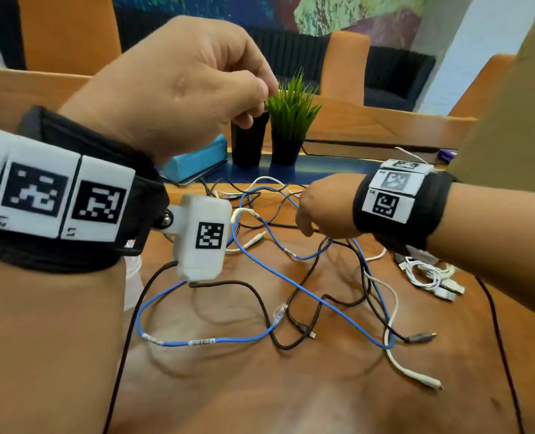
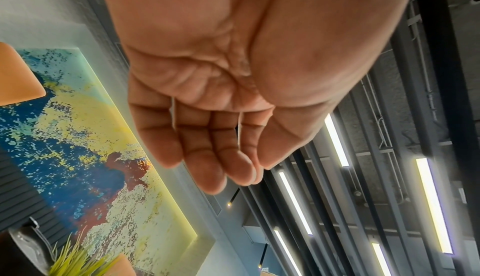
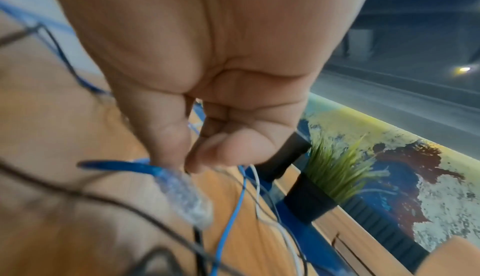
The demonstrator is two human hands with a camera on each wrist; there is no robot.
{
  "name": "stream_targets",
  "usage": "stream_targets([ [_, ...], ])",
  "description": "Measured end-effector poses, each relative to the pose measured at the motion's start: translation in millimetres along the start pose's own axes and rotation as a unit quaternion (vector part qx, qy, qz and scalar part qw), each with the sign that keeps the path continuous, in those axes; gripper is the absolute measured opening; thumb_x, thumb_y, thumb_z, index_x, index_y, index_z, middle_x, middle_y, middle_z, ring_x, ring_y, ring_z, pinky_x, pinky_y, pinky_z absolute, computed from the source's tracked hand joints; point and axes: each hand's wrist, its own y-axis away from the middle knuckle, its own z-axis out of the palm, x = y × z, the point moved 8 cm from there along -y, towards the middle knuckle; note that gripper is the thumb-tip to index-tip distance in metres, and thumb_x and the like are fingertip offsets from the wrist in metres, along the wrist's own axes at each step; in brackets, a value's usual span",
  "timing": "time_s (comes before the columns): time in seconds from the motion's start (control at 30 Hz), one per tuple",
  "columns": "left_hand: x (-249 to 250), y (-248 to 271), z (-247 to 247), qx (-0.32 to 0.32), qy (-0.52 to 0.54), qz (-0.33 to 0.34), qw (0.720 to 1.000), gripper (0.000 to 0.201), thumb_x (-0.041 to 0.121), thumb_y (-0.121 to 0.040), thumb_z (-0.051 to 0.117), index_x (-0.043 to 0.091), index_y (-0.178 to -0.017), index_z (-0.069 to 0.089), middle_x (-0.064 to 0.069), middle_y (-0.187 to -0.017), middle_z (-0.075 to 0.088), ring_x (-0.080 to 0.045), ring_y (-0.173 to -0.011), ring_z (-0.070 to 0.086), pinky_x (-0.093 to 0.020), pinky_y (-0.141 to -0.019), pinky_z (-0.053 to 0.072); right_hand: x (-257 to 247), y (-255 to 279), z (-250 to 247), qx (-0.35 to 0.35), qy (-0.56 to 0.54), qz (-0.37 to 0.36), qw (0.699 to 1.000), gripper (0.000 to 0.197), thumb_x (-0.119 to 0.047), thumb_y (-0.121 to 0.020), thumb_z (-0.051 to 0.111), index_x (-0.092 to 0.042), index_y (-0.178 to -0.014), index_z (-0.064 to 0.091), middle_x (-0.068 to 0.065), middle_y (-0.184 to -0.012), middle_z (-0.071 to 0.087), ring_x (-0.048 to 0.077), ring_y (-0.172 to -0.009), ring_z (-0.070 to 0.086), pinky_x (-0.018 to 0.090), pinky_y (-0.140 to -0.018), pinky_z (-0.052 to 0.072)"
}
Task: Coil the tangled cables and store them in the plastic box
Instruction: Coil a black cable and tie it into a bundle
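Observation:
A tangle of blue, black and white cables lies spread over the wooden table. My right hand is down on the far part of the tangle. In the right wrist view, its thumb and finger pinch the blue cable just behind its clear plug. My left hand is raised high above the table, and its fingers are loosely bent and hold nothing. A translucent plastic edge, perhaps the box, shows behind my left wrist.
A coiled white cable bundle lies at the right, near my forearm. A potted green plant, a black cup and a teal object stand at the far edge. Another clear plug rests mid-table.

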Motion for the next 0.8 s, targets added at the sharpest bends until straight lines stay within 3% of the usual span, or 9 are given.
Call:
stream_targets([
  [0.1,3,-1,2,-0.012,-0.001,0.007,1.0,0.014,0.016,-0.094,0.057,0.021,-0.097,0.07,0.003,-0.084,0.071,-0.008,-0.077,0.069,-0.035,-0.08,0.059,-8,-15,27,-0.053,0.031,-0.049,0.997,0.031,-0.021,-0.089,0.062,-0.03,-0.118,0.064,-0.003,-0.117,0.062,0.022,-0.105,0.058,0.024,-0.058,0.034],
  [0.2,4,-2,3,-0.028,0.003,0.008,1.0,0.012,0.023,-0.091,0.058,0.024,-0.095,0.07,0.002,-0.085,0.072,-0.01,-0.08,0.07,-0.04,-0.081,0.059,-10,-22,33,-0.025,0.04,-0.063,0.997,0.018,-0.025,-0.087,0.063,-0.026,-0.104,0.068,0.0,-0.105,0.062,0.025,-0.096,0.06,0.025,-0.052,0.029],
  [0.27,2,-2,4,-0.031,0.011,0.003,0.999,0.016,0.027,-0.087,0.056,0.024,-0.094,0.07,0.0,-0.084,0.073,-0.015,-0.08,0.071,-0.045,-0.08,0.059,4,-19,18,0.049,0.021,-0.04,0.998,0.015,-0.019,-0.086,0.061,-0.025,-0.098,0.068,-0.003,-0.096,0.053,0.024,-0.086,0.056,0.024,-0.05,0.025],
  [0.33,-2,-4,7,-0.033,0.013,-0.002,0.999,0.015,0.027,-0.087,0.057,0.024,-0.092,0.07,-0.002,-0.082,0.073,-0.018,-0.079,0.07,-0.045,-0.078,0.058,33,0,-17,0.184,-0.051,0.016,0.981,0.013,-0.013,-0.084,0.06,-0.022,-0.09,0.066,-0.006,-0.087,0.045,0.024,-0.078,0.051,0.027,-0.054,0.03],
  [0.43,-10,-8,25,-0.043,0.033,-0.022,0.998,0.008,0.023,-0.092,0.062,0.021,-0.092,0.07,-0.002,-0.081,0.072,-0.018,-0.077,0.069,-0.04,-0.075,0.057,69,44,-65,0.401,-0.11,0.07,0.907,0.01,-0.006,-0.079,0.062,-0.016,-0.081,0.064,0.004,-0.091,0.057,0.03,-0.072,0.056,0.033,-0.057,0.045],
  [0.5,-18,-8,49,-0.076,0.036,-0.051,0.995,0.008,0.029,-0.091,0.066,0.024,-0.096,0.069,0.003,-0.085,0.072,-0.011,-0.078,0.068,-0.037,-0.078,0.057,77,67,-79,0.487,-0.121,0.092,0.86,0.009,-0.004,-0.078,0.062,-0.013,-0.08,0.063,0.008,-0.084,0.059,0.032,-0.068,0.056,0.035,-0.055,0.047],
  [0.63,-33,-6,88,-0.13,0.039,-0.097,0.986,0.038,0.046,-0.087,0.069,0.031,-0.12,0.061,0.012,-0.11,0.065,-0.005,-0.093,0.065,-0.035,-0.088,0.056,80,94,-89,0.607,-0.205,0.082,0.763,0.013,0.002,-0.078,0.057,-0.009,-0.079,0.063,0.009,-0.084,0.061,0.028,-0.075,0.057,0.04,-0.064,0.049],
  [0.73,-38,-10,84,-0.086,0.053,-0.093,0.99,0.036,0.041,-0.089,0.068,0.031,-0.122,0.059,0.011,-0.112,0.064,-0.005,-0.098,0.063,-0.038,-0.089,0.056,92,109,-92,0.667,-0.307,0.046,0.677,0.024,0.011,-0.074,0.048,-0.005,-0.079,0.066,0.009,-0.092,0.067,0.023,-0.088,0.063,0.038,-0.077,0.053],
  [0.8,-41,-13,71,-0.028,0.074,-0.101,0.992,0.028,0.032,-0.092,0.066,0.027,-0.119,0.061,0.008,-0.107,0.066,-0.009,-0.094,0.065,-0.033,-0.085,0.057,102,111,-92,0.665,-0.411,0.016,0.623,0.03,0.014,-0.072,0.045,-0.001,-0.081,0.069,0.012,-0.096,0.07,0.018,-0.093,0.065,0.032,-0.081,0.053],
])
